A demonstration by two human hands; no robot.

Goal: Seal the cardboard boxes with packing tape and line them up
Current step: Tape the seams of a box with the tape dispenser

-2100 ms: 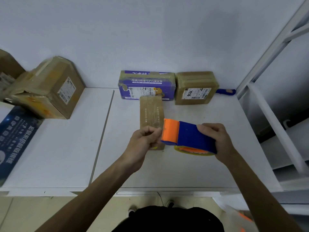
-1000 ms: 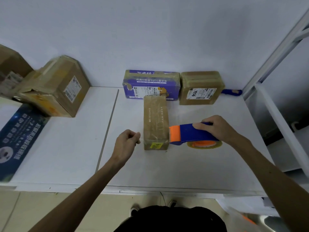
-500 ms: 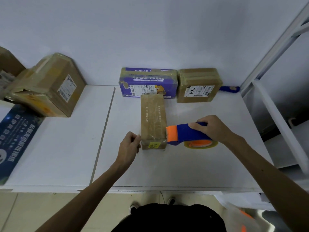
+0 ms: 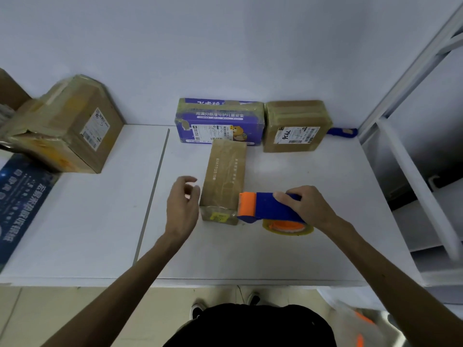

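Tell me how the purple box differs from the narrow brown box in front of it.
The purple box is printed, with a shipping label; the narrow brown box is plain with faint lettering. The purple box lies broadside along the wall; the narrow brown box points away from it. Both rest on the white table.

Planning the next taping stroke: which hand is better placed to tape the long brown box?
Right. The right hand grips the blue-and-orange plastic tape dispenser, its orange end at the near end of the long brown cardboard box. The left hand holds nothing, beside the box.
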